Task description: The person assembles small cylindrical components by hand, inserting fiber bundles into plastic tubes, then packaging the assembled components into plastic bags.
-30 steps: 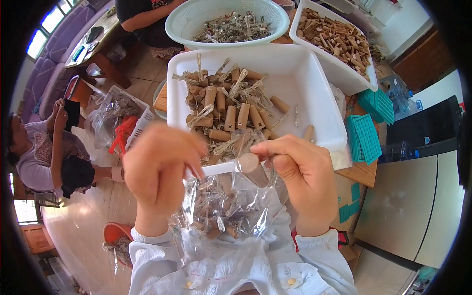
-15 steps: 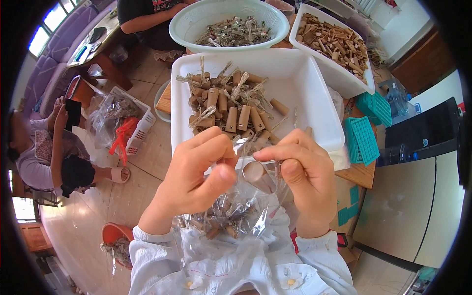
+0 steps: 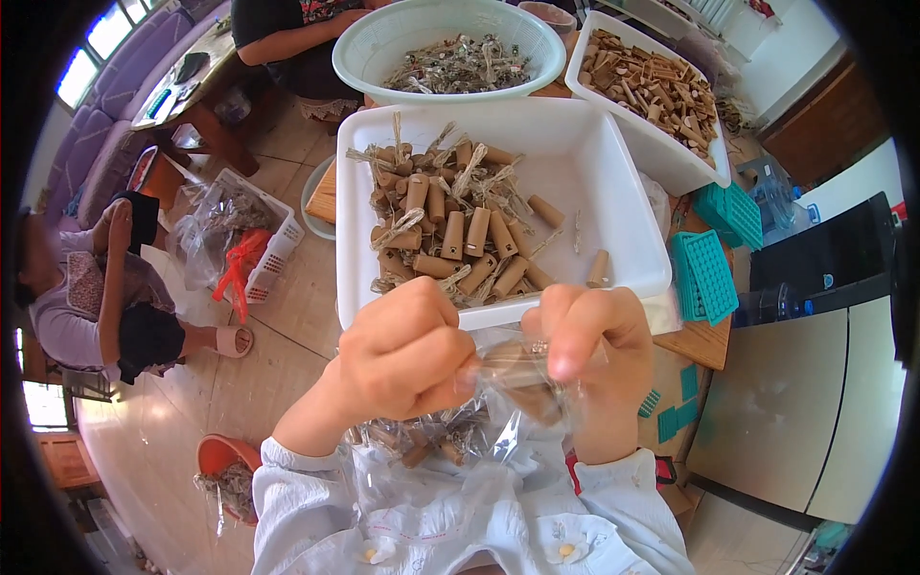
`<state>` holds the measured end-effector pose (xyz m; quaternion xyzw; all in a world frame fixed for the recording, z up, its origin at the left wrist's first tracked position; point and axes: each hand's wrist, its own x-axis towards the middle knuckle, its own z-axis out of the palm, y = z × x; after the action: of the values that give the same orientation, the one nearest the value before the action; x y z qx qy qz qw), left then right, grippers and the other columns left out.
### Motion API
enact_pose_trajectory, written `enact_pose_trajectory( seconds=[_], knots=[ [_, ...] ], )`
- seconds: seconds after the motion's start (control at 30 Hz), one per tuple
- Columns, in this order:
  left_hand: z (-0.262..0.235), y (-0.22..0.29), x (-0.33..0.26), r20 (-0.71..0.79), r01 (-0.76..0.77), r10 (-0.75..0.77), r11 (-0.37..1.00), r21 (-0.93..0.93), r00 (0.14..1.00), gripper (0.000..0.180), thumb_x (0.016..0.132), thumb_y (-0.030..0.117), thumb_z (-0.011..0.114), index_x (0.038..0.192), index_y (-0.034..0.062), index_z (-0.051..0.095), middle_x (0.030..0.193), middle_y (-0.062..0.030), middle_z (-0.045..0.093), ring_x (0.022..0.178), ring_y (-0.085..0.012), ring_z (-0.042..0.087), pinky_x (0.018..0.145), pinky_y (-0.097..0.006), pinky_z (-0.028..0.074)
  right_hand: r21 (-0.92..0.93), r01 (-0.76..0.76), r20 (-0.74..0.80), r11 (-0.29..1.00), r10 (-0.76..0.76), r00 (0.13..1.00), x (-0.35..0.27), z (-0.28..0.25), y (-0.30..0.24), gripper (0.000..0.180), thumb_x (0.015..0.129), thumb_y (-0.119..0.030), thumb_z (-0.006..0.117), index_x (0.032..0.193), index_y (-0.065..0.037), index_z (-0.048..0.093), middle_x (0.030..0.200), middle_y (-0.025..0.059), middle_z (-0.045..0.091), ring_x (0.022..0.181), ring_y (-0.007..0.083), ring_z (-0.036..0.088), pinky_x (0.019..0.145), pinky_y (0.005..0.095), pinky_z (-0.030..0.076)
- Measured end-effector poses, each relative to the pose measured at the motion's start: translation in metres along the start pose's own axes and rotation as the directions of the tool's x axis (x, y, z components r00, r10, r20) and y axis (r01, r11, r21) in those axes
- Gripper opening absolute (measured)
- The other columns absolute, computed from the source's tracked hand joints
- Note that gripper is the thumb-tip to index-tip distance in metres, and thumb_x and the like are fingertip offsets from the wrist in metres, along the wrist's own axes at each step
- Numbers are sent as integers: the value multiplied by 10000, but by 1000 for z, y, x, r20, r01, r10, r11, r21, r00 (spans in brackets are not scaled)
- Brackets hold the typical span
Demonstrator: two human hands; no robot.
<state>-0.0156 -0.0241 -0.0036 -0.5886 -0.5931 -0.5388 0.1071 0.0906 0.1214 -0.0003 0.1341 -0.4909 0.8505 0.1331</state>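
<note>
Above my lap, my left hand point(image 3: 407, 359) is closed, its fingers pinching one side of a small clear plastic bag point(image 3: 508, 347). My right hand point(image 3: 602, 350) grips the other side, thumb and curled fingers pressed together. Inside the bag, between both hands, lies a brown tapered cylinder point(image 3: 537, 401), partly blurred. Below them, a larger clear bag point(image 3: 503, 441) rests on my lap with several wrapped brown cylinders point(image 3: 417, 450) in it. Just beyond my hands, a white tray point(image 3: 613, 220) holds a pile of brown cylinders point(image 3: 450, 235), many with straw-coloured strings.
A pale green basin point(image 3: 350, 62) of wrapped pieces and a white bin point(image 3: 714, 158) of brown pieces stand behind the tray. Teal perforated trays point(image 3: 707, 273) sit at the right. On the floor at left are a white basket point(image 3: 278, 244) and an orange bucket point(image 3: 216, 455). Another person point(image 3: 96, 297) sits at left.
Both hands have lowered slightly and closed on the bag's sides. The cylinder inside has tilted from end-on to more sideways. At left, the other person's arm has shifted.
</note>
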Motion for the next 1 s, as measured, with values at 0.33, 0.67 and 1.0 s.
enact_pose_trajectory(
  seconds=[0.33, 0.67, 1.0],
  knots=[
    [-10, -4, -5, -9, -364, 383, 884, 293, 924, 165, 615, 40, 644, 577, 43, 484, 666, -36, 322, 550, -175, 499, 418, -263, 397, 327, -126, -52, 937, 151, 987, 5, 4, -5, 373, 754, -252, 665, 523, -80, 429, 579, -20, 388, 527, 72, 346, 467, 216, 266],
    [-44, 32, -31, 115, 433, -447, 892, 129, 887, 228, 687, 45, 710, 709, 51, 484, 704, -52, 459, 540, -136, 475, 475, -238, 399, -51, 92, -447, 994, -105, 888, 0, 17, -15, 346, 689, -89, 738, 632, -106, 397, 556, -58, 285, 474, 48, 242, 409, 211, 214],
    [-46, 50, -57, 575, 326, -437, 900, 290, 692, 192, 700, 140, 662, 696, 52, 492, 543, -51, 442, 477, -214, 507, 414, -327, 409, -630, 650, 397, 425, -543, 740, -14, 52, 23, 228, 667, -69, 620, 893, -36, 610, 562, 4, 388, 465, 134, 448, 384, 255, 352]
  ],
)
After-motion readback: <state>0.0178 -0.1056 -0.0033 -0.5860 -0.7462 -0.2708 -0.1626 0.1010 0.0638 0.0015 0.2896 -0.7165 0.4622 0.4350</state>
